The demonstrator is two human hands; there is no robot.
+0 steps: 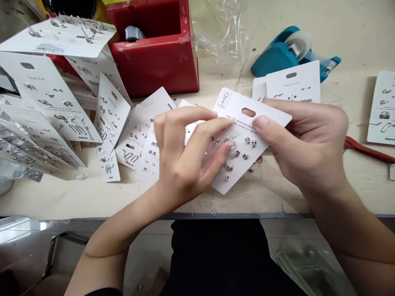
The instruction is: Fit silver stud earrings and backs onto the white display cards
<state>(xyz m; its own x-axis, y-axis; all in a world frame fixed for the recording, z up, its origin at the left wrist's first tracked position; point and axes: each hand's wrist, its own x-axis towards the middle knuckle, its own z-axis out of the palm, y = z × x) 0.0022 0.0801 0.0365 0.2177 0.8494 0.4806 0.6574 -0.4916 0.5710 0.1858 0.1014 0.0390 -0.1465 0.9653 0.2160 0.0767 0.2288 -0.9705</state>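
A white earring card (237, 164) with an oval slot and several small metal pieces is tilted above the table. My right hand (305, 144) pinches its upper right edge, thumb on the face and fingers behind. Over the card's left part is my left hand (188, 152), thumb and index finger close together at a small metal piece near the middle. Whether that piece is gripped is too small to tell. The left palm and fingers hide part of the card. Behind the hands, other earring cards (293, 86) lie on the table.
Several earring cards (37, 90) stand and lean at the left. A red box (157, 61) is at the back, with clear plastic (212, 33) beside it. A teal tape dispenser (274, 57) stands behind the cards. Red-handled pliers (367, 150) and another card (381, 107) lie at the right.
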